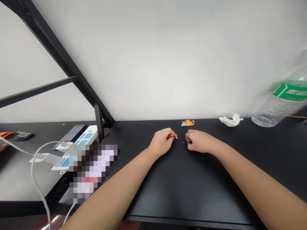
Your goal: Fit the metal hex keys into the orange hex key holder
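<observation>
My left hand [161, 142] is closed around a small orange-and-black object [171, 135] with a pale, metal-looking end; the fingers cover most of it. Just to its right, my right hand [197, 140] pinches a thin metal rod [184, 142] whose tip points toward the left hand. A small gap separates the two hands, low over the black table [187, 188]. Beyond them, near the wall, lies an orange holder [189, 122] with several hex keys in it.
Crumpled white tissue [231, 120] and a large clear bottle [273, 111] with a green label are at the right. A black metal frame [98, 115], a white power strip [87, 137] with cables and a pixelated area are at the left. Another orange tool set [20, 135] lies far left.
</observation>
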Motion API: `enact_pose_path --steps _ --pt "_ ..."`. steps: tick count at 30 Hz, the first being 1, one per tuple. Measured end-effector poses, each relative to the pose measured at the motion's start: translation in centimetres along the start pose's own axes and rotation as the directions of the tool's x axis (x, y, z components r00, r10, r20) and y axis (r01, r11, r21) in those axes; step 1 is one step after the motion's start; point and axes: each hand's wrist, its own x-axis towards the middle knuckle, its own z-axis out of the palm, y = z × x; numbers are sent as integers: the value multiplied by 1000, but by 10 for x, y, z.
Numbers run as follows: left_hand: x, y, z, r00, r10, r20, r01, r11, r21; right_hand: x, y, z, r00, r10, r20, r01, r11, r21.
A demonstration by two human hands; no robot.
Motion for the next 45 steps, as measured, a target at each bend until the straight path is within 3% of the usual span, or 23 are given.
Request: enact_pose_path --steps 4,8,16,19,26,43,45 --pt "1 0 0 1000 1 -3 -1 1000 -9 -4 0 -2 999 -8 42 10 998 -61" --pt "1 2 -1 1000 -14 -5 14 1000 -24 -3 -1 0 992 -62 -105 60 998 -25" --pt "2 5 -4 1000 0 -10 -1 998 -66 2 -3 -2 877 -242 -415 336 927 169" --pt "2 5 -3 1000 18 -22 -20 997 -81 1 -5 -2 842 -304 -447 409 898 160" --pt "3 4 -2 998 22 -59 -28 995 -99 -2 -10 -4 814 -335 -475 474 855 209" --pt "3 5 -5 997 54 -47 -58 994 -88 -7 -17 -12 828 -315 -463 464 850 251" --pt "3 4 -6 996 82 -34 -84 995 -50 -8 -17 -14 861 -253 -442 417 848 327"
